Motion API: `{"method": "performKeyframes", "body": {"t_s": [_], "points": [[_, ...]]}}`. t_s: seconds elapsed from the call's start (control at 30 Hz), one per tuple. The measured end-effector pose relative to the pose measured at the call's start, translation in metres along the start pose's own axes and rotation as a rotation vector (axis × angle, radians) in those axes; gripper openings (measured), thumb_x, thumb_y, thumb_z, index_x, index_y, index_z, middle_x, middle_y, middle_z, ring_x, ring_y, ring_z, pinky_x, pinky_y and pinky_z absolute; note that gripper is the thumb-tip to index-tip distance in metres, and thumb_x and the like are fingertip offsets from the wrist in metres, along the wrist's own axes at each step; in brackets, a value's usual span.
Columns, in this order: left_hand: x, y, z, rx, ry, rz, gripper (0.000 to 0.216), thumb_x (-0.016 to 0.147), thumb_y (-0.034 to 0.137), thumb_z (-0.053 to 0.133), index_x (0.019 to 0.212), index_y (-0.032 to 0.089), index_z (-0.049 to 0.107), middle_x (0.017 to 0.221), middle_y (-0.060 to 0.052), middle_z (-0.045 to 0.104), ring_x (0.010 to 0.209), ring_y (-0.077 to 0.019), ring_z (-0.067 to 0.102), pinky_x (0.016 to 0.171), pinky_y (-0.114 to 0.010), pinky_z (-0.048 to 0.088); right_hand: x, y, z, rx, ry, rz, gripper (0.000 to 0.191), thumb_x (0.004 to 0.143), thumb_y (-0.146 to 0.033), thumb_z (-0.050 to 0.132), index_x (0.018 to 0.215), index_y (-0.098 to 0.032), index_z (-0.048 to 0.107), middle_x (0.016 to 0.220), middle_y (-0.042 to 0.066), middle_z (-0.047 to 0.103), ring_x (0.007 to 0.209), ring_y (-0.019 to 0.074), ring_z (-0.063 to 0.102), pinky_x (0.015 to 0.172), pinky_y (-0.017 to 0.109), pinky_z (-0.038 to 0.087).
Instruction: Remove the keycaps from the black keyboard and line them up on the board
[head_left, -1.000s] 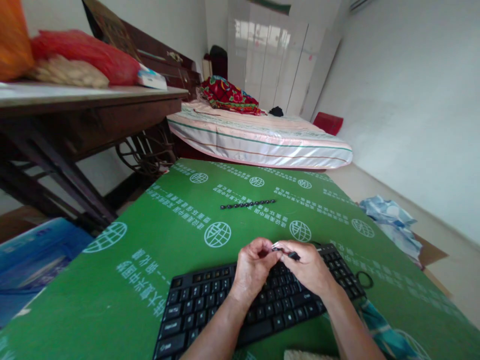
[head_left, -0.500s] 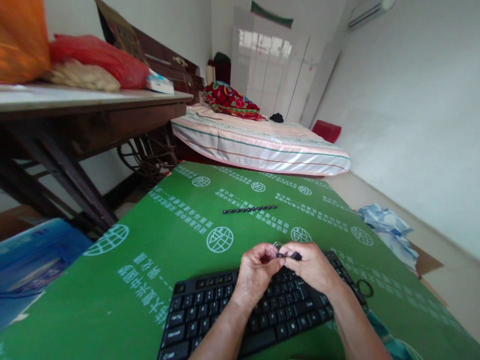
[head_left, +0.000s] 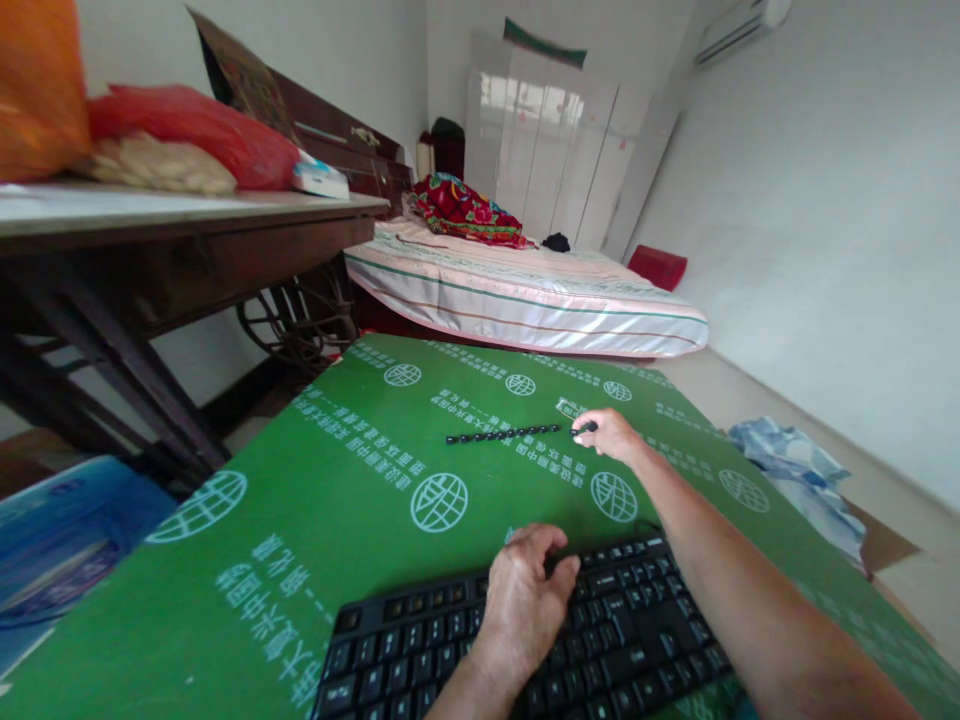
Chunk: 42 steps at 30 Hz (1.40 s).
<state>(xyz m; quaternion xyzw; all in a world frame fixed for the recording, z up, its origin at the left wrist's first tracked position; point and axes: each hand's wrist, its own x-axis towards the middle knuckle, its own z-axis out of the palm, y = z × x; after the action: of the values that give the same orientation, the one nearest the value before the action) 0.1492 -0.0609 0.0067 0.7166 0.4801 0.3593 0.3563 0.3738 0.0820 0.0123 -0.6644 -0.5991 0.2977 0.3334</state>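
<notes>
The right hand (head_left: 611, 432) pinches a small black plastic key cap (head_left: 586, 428) at the end of the row of black caps (head_left: 502, 434), likely adding it. It must line up gently. The left hand (head_left: 525, 600) rests on the black keyboard (head_left: 622, 640); I cannot tell its grip.

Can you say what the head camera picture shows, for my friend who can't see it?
A person's right hand is stretched across a green table cover, pinching a small black piece at the end of a row of small black pieces. The left hand rests on a black keyboard nearer the person. A bed stands behind.
</notes>
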Motion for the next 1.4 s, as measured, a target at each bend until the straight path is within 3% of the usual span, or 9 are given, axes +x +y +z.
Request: {"method": "performKeyframes", "body": {"t_s": [0.2,0.4,1.4], "points": [[-0.002,0.004,-0.002,0.028,-0.031,-0.008,0.008,0.07,0.015,0.057,0.074,0.021,0.062,0.077,-0.003,0.066,0.077,-0.0194,0.06,0.07,-0.03,0.046,0.03,0.022,0.008,-0.002,-0.042,0.036,0.019,0.057,-0.013,0.071,0.076,-0.014,0.07,0.04,-0.006,0.054,0.029,0.0036,0.038,0.03,0.013,0.025],[-0.002,0.004,-0.001,0.006,-0.059,-0.03,0.009,0.071,0.014,0.057,0.075,0.02,0.061,0.078,-0.003,0.066,0.079,-0.02,0.06,0.073,-0.032,0.046,0.041,0.026,0.01,0.0,-0.081,0.052,0.017,0.056,-0.012,0.073,0.073,-0.015,0.07,0.04,-0.005,0.055,0.029,0.0034,0.039,0.029,0.013,0.026],[-0.001,0.01,-0.004,0.044,-0.074,-0.033,0.01,0.07,0.01,0.057,0.074,0.018,0.061,0.077,-0.003,0.066,0.079,-0.0195,0.061,0.073,-0.031,0.047,0.04,0.006,0.006,-0.153,-0.142,0.14,0.023,0.069,-0.006,0.067,0.089,-0.016,0.069,0.048,-0.004,0.058,0.033,0.0048,0.045,0.034,0.015,0.033]]}}
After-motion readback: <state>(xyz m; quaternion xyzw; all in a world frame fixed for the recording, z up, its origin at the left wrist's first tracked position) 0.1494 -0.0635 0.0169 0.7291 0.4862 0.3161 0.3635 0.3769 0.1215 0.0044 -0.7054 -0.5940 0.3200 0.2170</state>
